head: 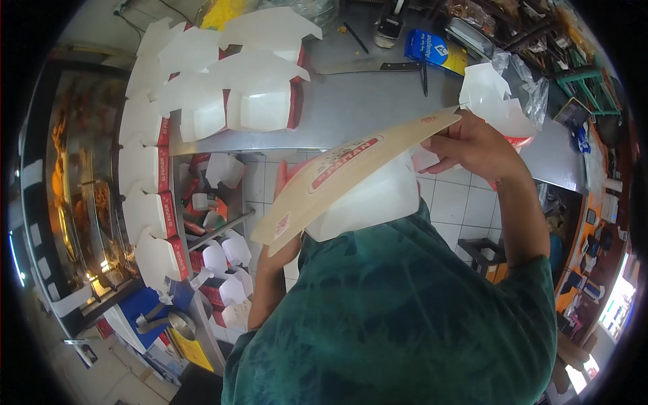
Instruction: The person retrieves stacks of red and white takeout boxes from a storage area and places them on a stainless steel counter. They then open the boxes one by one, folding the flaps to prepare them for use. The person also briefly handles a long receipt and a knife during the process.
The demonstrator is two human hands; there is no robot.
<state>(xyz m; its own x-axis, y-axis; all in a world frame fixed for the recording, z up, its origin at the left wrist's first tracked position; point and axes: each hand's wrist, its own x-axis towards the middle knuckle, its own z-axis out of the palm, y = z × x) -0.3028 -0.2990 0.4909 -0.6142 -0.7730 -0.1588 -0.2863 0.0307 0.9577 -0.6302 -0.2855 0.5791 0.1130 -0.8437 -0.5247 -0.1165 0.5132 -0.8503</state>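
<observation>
In front of my chest a white paper food box (374,207) stands open, tilted towards my shirt. A sheet of brown food wrapping paper (314,202) with red printing slants across it and covers part of the box. My right hand (473,147) pinches the sheet near its upper right end, close to a white flap of the box. On the other side, my left hand (281,179) holds the box from its left; most of this hand is hidden behind the sheet, with a finger and the wrist showing.
Open white-and-red boxes (258,104) crowd the steel counter (349,111) at left. A knife (374,67), a blue-and-yellow glove pack (435,50) and another box (486,91) lie further right. Folded boxes fill a shelf (223,233) below. A lit food display case (86,192) stands left.
</observation>
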